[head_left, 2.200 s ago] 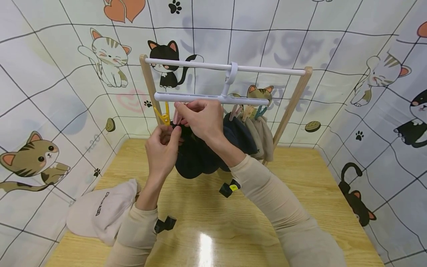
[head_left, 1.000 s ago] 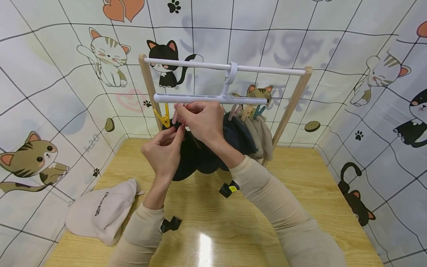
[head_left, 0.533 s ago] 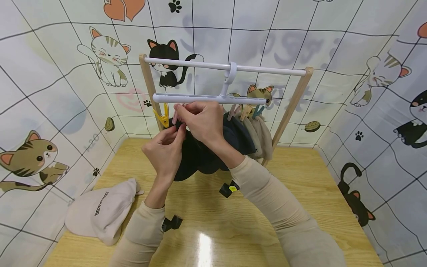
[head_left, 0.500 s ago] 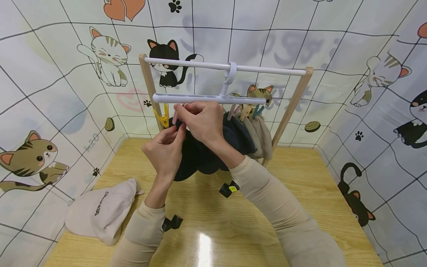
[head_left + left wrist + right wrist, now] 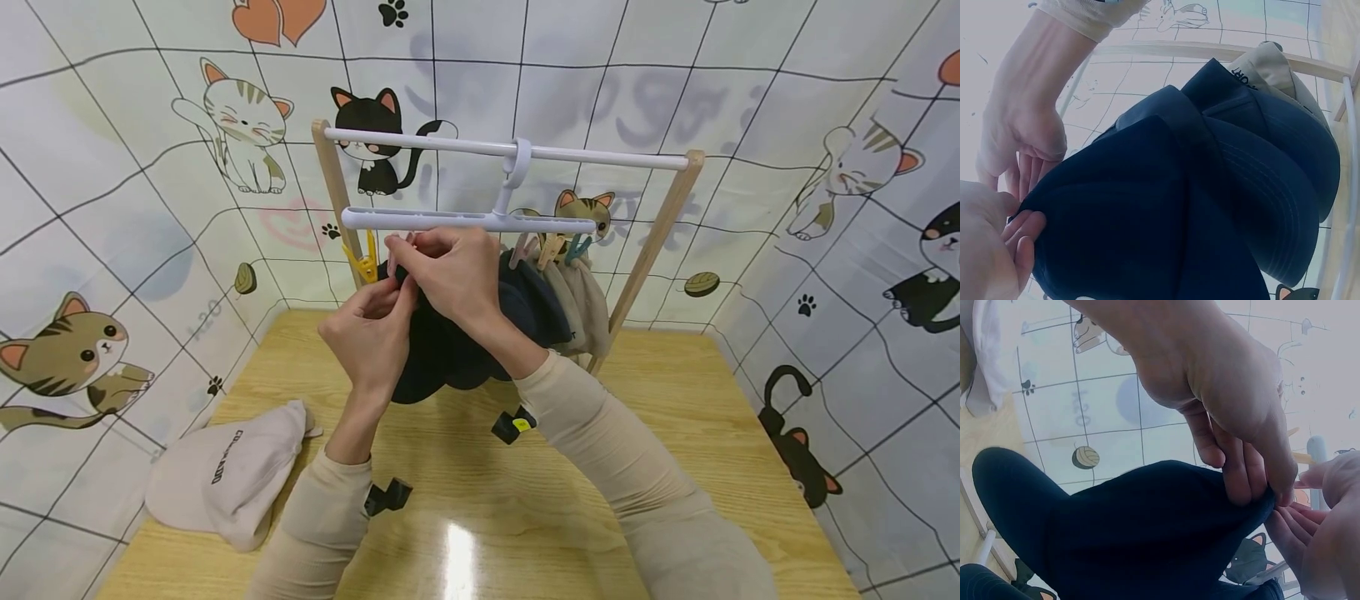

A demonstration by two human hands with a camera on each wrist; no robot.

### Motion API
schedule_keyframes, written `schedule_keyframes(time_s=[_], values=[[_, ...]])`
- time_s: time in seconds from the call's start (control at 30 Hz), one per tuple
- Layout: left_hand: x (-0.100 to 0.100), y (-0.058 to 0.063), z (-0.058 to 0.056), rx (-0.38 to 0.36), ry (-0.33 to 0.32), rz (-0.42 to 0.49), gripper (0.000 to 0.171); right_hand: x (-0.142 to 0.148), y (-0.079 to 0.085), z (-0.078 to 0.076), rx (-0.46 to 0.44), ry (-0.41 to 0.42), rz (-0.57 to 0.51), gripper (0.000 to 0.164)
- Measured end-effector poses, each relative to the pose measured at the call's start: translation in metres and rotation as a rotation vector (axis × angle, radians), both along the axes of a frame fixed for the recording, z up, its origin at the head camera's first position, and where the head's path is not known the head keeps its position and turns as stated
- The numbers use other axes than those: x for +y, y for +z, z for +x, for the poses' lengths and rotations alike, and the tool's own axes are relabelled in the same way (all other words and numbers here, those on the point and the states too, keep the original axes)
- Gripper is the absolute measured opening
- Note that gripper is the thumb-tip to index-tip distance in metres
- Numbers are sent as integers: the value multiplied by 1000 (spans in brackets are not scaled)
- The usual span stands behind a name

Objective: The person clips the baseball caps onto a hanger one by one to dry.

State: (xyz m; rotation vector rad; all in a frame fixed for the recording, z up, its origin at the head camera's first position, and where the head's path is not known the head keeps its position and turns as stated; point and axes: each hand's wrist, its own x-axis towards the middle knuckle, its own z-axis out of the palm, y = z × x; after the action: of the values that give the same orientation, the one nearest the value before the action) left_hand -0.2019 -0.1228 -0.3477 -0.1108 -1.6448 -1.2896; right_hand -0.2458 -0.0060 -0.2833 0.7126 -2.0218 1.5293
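My left hand (image 5: 371,337) pinches the edge of a dark baseball cap (image 5: 1116,212), which hangs below the white hanger bar (image 5: 420,220). Just above it, the fingers of my right hand (image 5: 457,271) squeeze a pink clothespin (image 5: 392,257) at that same edge. The clothespin's tip is largely covered by fingers, so its bite on the cap cannot be made out. A yellow clothespin (image 5: 367,263) hangs at the bar's left end. To the right hang more dark caps (image 5: 538,308) and a beige cap (image 5: 588,304), under pink, tan and teal clothespins (image 5: 577,248).
A wooden rack with a white rod (image 5: 600,156) carries the hanger. On the wooden table (image 5: 600,517), a pale cap (image 5: 225,475) with dark lettering lies at the left. A cat-print backdrop (image 5: 480,92) surrounds the table at the back and sides.
Over two seconds, my left hand has turned and moved slightly at the cap's edge, keeping its pinch. The hanger has shifted a little left. My right hand has stayed nearly in place on the pink clothespin.
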Motion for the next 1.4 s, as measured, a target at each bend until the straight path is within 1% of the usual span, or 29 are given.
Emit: schedule_keyframes(time_s=[0.1, 0.23, 0.5, 0.73, 0.87, 1.0, 1.1, 1.2, 1.3, 1.4], values=[[1, 0, -1, -5, -4, 12, 19, 1, 1, 0, -9, 1, 19, 24], [0, -1, -3, -12, -4, 3, 20, 4, 3, -1, -23, 17, 53, 24], [-3, -1, -2, -19, 7, -62, 28, 14, 3, -4, -76, 107, 119, 27], [-5, -3, -5, -32, -4, -82, 29, 21, 0, -4, -99, 174, 109, 30], [-8, -5, -4, -47, -40, -104, 28, 23, 0, -2, -154, 214, 83, 34], [-13, -7, -2, -58, -64, -185, 27, 26, 0, -1, -209, 266, 51, 38], [-18, -9, 0, -50, -62, -262, 26, 28, -1, -2, -226, 292, 54, 39], [-23, -12, 3, -37, -66, -327, 26, 30, -2, -3, -242, 305, 68, 40], [-29, -15, 8, -32, -74, -372, 28, 33, -4, -3, -253, 314, 80, 41], [-38, -21, 13, -33, -58, -404, 27, 36, -6, -3, -252, 310, 103, 43]])
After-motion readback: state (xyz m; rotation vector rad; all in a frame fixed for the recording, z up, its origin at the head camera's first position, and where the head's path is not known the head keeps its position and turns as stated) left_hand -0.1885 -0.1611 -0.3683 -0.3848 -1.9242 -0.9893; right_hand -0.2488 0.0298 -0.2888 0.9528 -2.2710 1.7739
